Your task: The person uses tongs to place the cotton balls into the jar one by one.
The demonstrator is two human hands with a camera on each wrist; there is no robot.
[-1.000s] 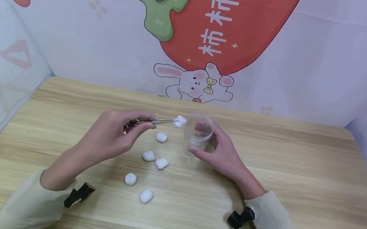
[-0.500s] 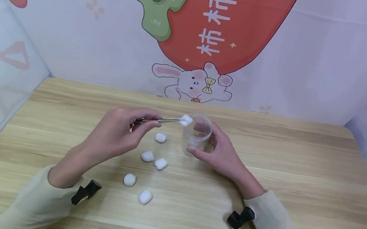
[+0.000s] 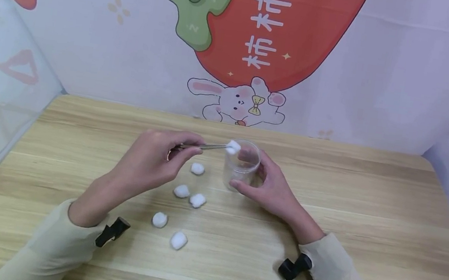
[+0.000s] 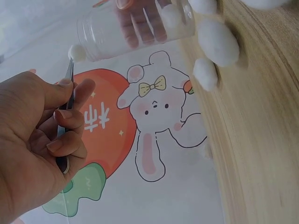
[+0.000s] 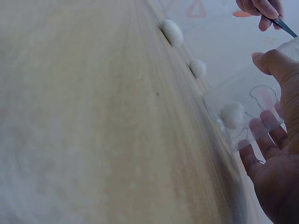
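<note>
My left hand [image 3: 154, 157] pinches metal tweezers [image 3: 214, 147] between thumb and fingers. At the tweezers' tips is a white cotton ball [image 3: 233, 148], overlapping the near-left part of the mouth of a clear plastic jar [image 3: 234, 173] in the head view. In the left wrist view this cotton ball [image 4: 77, 52] is right at the jar's rim [image 4: 84, 39]. The jar stands upright on the table, and my right hand [image 3: 274, 182] grips it from the right with the thumb in front. Through its wall, one cotton ball [image 5: 232, 115] shows at the bottom.
Several loose cotton balls, such as the nearest one [image 3: 179, 240] and the farthest one [image 3: 197, 168], lie on the wooden table [image 3: 368, 215] left of the jar. Behind the table's back edge hangs a printed cloth [image 3: 368, 83]. Both wrists carry small black cameras [image 3: 113, 232].
My left hand has moved to the right, bringing the tweezers and cotton ball from left of the jar to its rim. The right hand and jar have stayed in place.
</note>
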